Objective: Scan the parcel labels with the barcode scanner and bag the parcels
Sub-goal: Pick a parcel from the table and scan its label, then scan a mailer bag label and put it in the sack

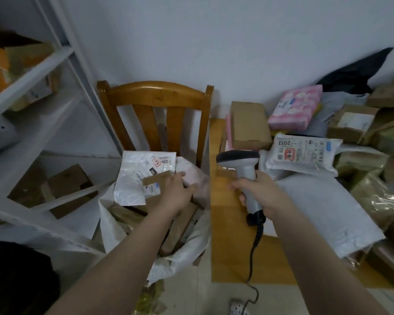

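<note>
Cardboard small box (152,189) with a white label on its near face sits mid-frame, tilted over the open mouth of the sack (114,235). The left hand (178,193) is palm-down on it, fingers wrapped over its far right edge, holding it. Thumb hidden; motion blur, so exact finger contact is unclear.

The sack is white and sits on the seat of a wooden chair (155,95), centre frame. In the sack a white mailer (132,176) with a printed label leans at the back, touching the small box. Brown cartons lie lower down, partly hidden by the forearm.

The right hand (263,193), right of centre, has its fingers closed round the handle of the scanner (248,176). Grey body, dark head at the top, held above the table's left edge. Its black cable (254,244) runs from the handle base down to the bottom edge, by a white power strip (237,310) on the floor.

The table (228,258) is wooden and fills the right half. On it:
- a labelled mailer (303,153), "2013" printed on it, just right of the scanner head
- a plain box (250,126) behind the scanner
- a pink parcel (296,110), upper right
- a big grey mailer (323,212) beside the right forearm
- more brown and clear-wrapped parcels piled along the right edge

A white shelf (32,71) on the left side holds cartons, blurred.
</note>
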